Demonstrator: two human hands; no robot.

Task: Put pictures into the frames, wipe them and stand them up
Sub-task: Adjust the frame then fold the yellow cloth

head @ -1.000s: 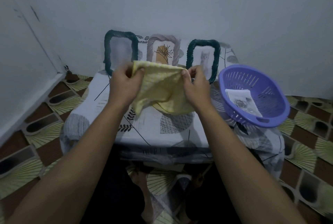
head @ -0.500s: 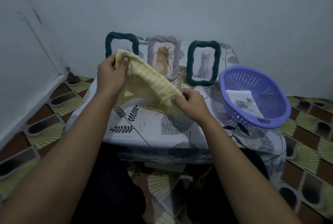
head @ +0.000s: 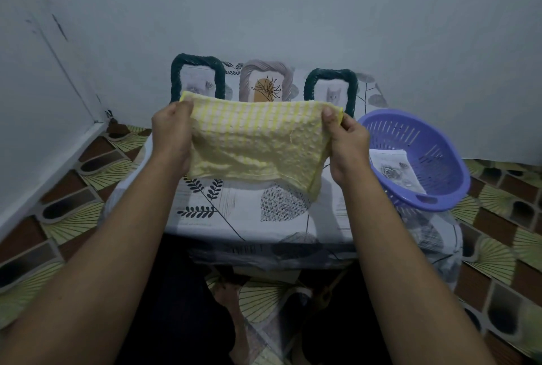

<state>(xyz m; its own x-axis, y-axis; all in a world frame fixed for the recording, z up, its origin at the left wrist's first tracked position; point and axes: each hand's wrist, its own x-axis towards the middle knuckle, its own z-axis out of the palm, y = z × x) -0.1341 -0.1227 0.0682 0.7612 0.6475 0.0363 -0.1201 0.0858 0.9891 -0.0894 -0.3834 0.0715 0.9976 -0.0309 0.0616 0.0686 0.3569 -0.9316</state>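
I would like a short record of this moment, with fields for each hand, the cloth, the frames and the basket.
left hand: pinches upper left corner of the cloth
right hand: pinches its upper right corner
cloth: yellow, stretched between both hands over the table
frames: left frame, middle frame, right frame stand upright, all filled
basket: purple, at table's right edge, one loose picture inside

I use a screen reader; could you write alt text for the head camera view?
A left hand and right hand hold a yellow checked cloth stretched between them above a covered table. Behind it three picture frames stand upright with pictures in them; a purple basket holding a printed sheet sits at the right.
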